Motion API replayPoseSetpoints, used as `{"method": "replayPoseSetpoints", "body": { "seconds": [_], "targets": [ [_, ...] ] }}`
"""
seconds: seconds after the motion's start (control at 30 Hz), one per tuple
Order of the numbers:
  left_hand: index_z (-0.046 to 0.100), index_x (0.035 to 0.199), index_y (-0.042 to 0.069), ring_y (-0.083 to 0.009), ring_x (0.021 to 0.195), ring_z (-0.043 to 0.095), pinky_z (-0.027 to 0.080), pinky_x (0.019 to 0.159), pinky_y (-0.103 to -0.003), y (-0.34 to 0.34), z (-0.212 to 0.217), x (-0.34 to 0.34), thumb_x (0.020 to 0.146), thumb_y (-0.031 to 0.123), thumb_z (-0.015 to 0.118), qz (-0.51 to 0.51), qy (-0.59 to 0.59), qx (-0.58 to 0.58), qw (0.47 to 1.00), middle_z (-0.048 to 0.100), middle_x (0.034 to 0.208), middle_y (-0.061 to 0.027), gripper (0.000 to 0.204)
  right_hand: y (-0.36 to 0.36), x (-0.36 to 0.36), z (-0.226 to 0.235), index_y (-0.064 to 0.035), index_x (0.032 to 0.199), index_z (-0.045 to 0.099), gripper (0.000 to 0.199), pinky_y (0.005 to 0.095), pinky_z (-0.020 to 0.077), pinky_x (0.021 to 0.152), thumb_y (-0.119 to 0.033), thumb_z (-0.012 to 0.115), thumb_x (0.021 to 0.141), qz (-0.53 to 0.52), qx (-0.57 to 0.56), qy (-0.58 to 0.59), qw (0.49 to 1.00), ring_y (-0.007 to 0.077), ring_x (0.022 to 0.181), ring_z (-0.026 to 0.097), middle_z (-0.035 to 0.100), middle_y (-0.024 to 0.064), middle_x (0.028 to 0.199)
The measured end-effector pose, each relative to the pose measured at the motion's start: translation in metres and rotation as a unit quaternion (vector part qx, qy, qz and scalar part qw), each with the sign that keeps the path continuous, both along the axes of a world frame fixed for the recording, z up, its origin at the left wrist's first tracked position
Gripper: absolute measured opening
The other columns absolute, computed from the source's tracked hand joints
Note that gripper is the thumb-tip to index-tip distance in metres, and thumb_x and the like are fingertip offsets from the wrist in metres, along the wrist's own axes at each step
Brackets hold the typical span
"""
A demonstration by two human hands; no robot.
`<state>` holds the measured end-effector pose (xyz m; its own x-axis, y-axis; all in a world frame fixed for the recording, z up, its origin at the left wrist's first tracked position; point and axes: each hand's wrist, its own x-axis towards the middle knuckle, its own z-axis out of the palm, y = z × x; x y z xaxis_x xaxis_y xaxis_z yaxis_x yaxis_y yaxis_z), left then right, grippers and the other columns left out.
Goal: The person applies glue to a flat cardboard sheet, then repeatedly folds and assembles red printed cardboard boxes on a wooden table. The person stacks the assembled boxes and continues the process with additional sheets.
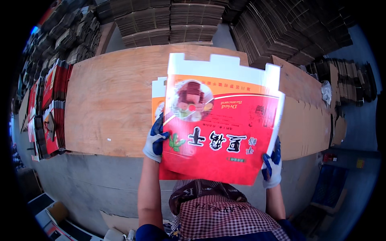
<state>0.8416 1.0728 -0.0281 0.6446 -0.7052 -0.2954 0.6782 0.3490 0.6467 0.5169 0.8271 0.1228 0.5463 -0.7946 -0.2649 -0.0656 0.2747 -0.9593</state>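
Observation:
In front of me I hold up a flat printed carton sheet (pixel 249 120), red with an orange and white band and a food picture. Notched white flaps run along its far edge. At least one more similar sheet (pixel 158 86) shows behind its left side. My left hand (pixel 156 140), in a white and blue work glove, is closed on the left edge. My right hand (pixel 272 166), gloved alike, grips the lower right edge. Some of the fingers on both hands are hidden behind the cardboard.
A wooden table (pixel 104 100) spreads beyond the sheets. Stacks of red cartons (pixel 52 112) stand at its left end. Brown cardboard sheets (pixel 303 128) lie on the right side. Tall bundles of flat cardboard (pixel 169 22) rise behind, and a clear plastic bag (pixel 326 92) sits at far right.

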Motion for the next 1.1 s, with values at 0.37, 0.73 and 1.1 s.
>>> {"method": "replayPoseSetpoints", "body": {
  "seconds": [0.37, 0.73, 1.1],
  "targets": [
    [0.038, 0.155, 0.004, -0.0260, 0.135, 0.050, 0.046, 0.106, -0.037, 0.048, 0.009, 0.014, 0.078, 0.000, 0.066, 0.009, -0.145, 0.208, 0.967, 0.049, 0.150, -0.0158, 0.082, 0.005, 0.014, -0.078, -0.0031, 0.160, 0.024, 0.076, 0.0291, 0.0387, 0.112, 0.009, 0.057, 0.092, 0.039, 0.108, 0.049, 0.992, 0.0150, 0.143, 0.038, 0.033, 0.0070, 0.163],
    [0.056, 0.143, 0.016, -0.0365, 0.150, 0.027, 0.009, 0.124, -0.059, -0.178, 0.064, -0.077, 0.090, 0.039, 0.066, -0.168, -0.748, 0.329, 0.551, 0.037, 0.158, -0.0165, 0.058, -0.005, 0.030, -0.081, -0.0259, 0.154, 0.043, 0.065, 0.0399, 0.0533, 0.081, -0.024, 0.068, 0.094, 0.135, -0.099, 0.362, 0.917, 0.0288, 0.082, 0.068, 0.070, 0.0197, 0.101],
    [0.059, 0.142, 0.020, -0.0397, 0.153, 0.016, 0.006, 0.121, -0.064, -0.201, 0.031, -0.091, 0.094, 0.053, 0.058, -0.208, -0.740, 0.386, 0.510, 0.031, 0.162, -0.0149, 0.059, -0.155, -0.023, -0.084, -0.0032, 0.135, 0.061, 0.039, 0.0327, 0.0548, 0.076, -0.023, 0.059, 0.102, -0.074, -0.086, 0.221, 0.969, 0.0183, 0.085, 0.068, 0.073, 0.0079, 0.107]
  ]
}}
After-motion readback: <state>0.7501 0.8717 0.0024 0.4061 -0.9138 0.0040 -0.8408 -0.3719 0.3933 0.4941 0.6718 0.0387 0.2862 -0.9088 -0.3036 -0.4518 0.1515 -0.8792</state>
